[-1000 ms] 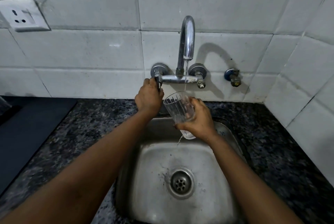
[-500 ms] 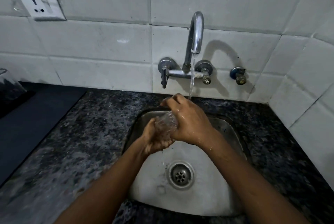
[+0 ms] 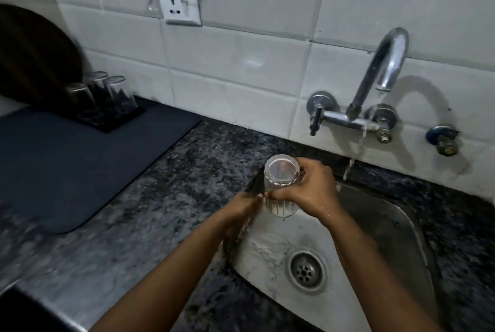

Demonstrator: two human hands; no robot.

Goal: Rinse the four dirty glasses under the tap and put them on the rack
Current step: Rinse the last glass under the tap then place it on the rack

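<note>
A clear ribbed glass is held upside down over the left rim of the steel sink, dripping water. My right hand grips its side from the right. My left hand is at the glass's lower left, its fingertips touching near the mouth. The chrome tap stands on the wall to the right, with a thin stream of water falling behind my right hand. Three clear glasses stand upside down on a small black rack at the far left.
A dark mat covers the counter under the rack. Speckled granite counter runs between mat and sink. A white wall socket is above. A dark round object leans at the far left. A second valve sits right of the tap.
The glass has come out of the stream, leftward, and now stands bottom up. The view has swung left, bringing the rack with three glasses into sight.
</note>
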